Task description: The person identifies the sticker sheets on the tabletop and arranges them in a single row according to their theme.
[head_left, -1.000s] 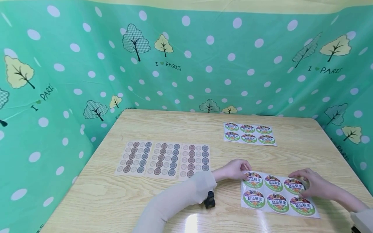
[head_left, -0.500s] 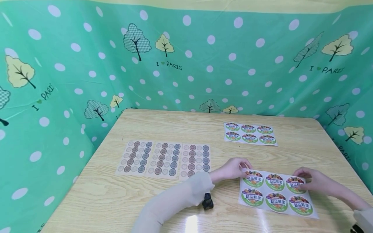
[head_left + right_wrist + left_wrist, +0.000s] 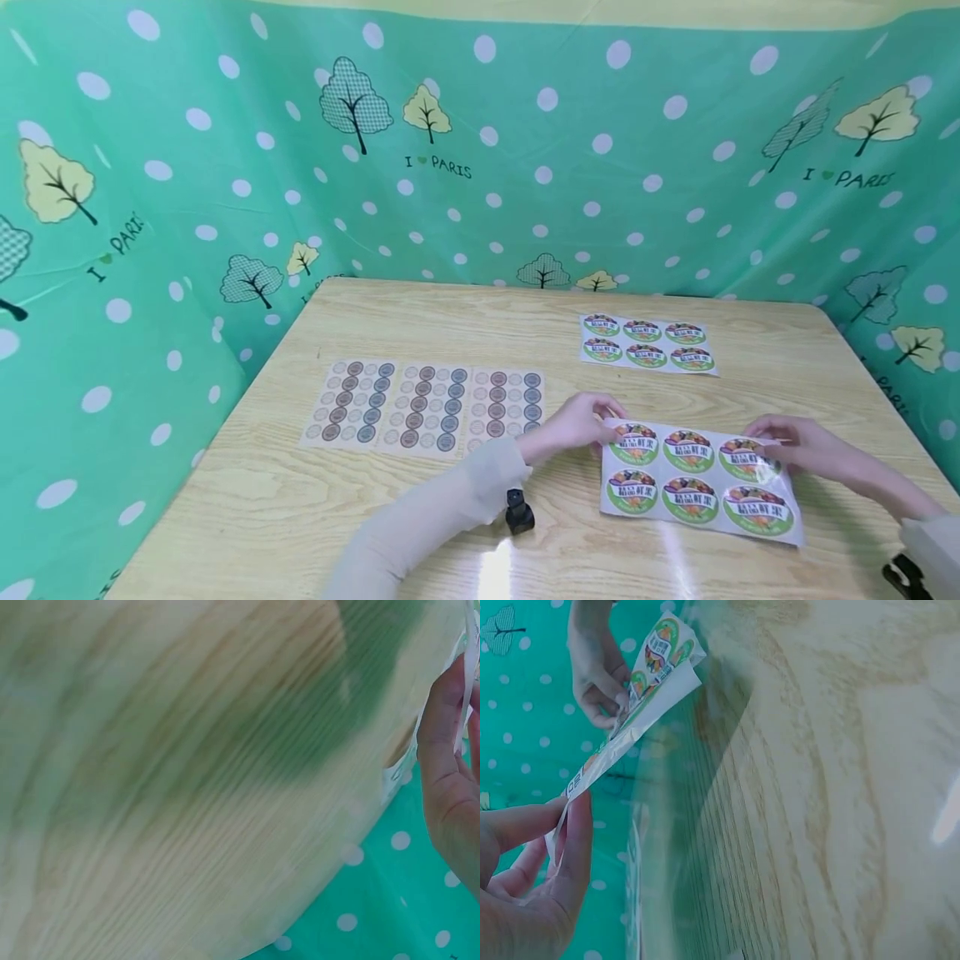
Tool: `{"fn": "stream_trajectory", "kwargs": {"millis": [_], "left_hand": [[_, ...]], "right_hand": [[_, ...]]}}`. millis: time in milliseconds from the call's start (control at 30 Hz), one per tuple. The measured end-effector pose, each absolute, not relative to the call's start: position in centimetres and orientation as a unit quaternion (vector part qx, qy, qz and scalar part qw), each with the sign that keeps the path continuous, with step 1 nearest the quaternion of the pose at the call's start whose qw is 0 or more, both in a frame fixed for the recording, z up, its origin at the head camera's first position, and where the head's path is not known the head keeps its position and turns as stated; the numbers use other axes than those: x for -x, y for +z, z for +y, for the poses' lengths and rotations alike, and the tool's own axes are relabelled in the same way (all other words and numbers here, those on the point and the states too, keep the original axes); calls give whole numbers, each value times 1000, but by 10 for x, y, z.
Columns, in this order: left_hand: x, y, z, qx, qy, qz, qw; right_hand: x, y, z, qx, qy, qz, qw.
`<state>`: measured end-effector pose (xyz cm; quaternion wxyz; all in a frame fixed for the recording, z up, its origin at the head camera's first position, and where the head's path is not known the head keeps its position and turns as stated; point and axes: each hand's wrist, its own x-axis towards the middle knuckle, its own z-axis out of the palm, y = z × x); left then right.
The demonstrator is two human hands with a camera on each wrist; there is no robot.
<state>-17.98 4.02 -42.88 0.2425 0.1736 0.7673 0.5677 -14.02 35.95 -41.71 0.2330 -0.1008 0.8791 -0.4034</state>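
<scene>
Green dotted cloth (image 3: 480,192) hangs behind and beside the wood-grain table (image 3: 247,508) that I watch through my remote feeds. Near the front of it, toward the right, the glossy label sheet (image 3: 701,477) spans two hands. The left hand (image 3: 576,423) pinches it at the upper left corner; the right hand (image 3: 810,446) pinches the far edge near the upper right corner, fingers behind. From the left wrist view I see it slanting up over the tabletop, but I can't tell whether the lower edge touches wood, nor whether this is one layer or more.

I expect it to be very light and floppy, slick on the face, and likelier to crease than to break. I'd judge the two upper corners good places to hold, with a soft pinch and slight sideways tension against sagging.

Now my count: six round labels on the held sheet, two rows of three; six more on the far label sheet (image 3: 647,343), which lies flat toward the back. Left of these I count three tan sticker sheets (image 3: 426,408) side by side, the rightmost partly covered, plus two pale sleeves (image 3: 442,500) and two black wrist devices (image 3: 519,514).
</scene>
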Motion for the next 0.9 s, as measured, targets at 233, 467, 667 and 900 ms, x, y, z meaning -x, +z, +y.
{"fn": "stream_trajectory", "kwargs": {"millis": [233, 467, 667, 900], "left_hand": [[191, -430, 25, -154, 572, 771, 235], [199, -426, 12, -144, 566, 778, 230], [206, -429, 4, -135, 562, 784, 227], [210, -429, -4, -111, 556, 792, 227]], "right_hand": [[152, -415, 344, 105, -390, 889, 216], [163, -413, 330, 96, -389, 891, 215], [172, -415, 321, 85, -397, 885, 227], [179, -416, 312, 88, -404, 882, 225]]}}
